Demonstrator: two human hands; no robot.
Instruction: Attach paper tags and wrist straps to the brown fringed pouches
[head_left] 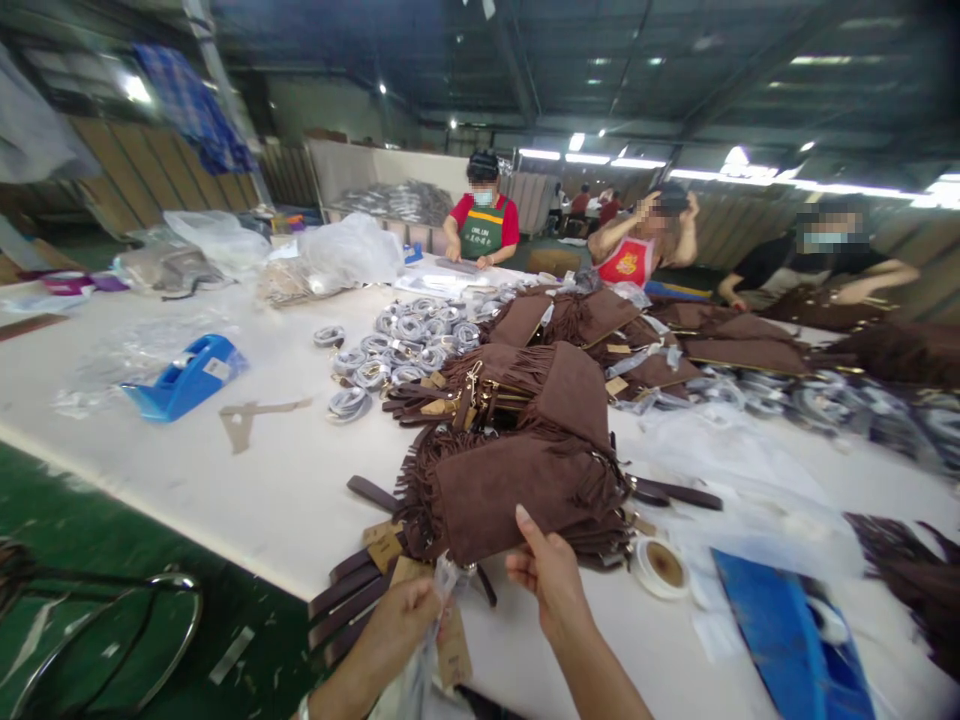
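A brown suede fringed bag (517, 490) lies on top of a pile of like bags at the near edge of the white table (247, 490). My right hand (551, 575) grips its near edge, thumb up on the suede. My left hand (409, 615) is closed on a clear plastic wrapper (442, 585) and a tan paper tag (454, 650) hanging by the bag's corner. Brown straps (352, 595) and more tags stick out under the pile.
A blue tape dispenser (184, 378) sits at the left, coiled grey straps (397, 345) mid-table, a tape roll (661, 566) and a blue packet (795, 640) at the right. More brown bags (720, 345) lie farther back. Three people work at the far side. A metal stool (105, 640) stands on the green floor.
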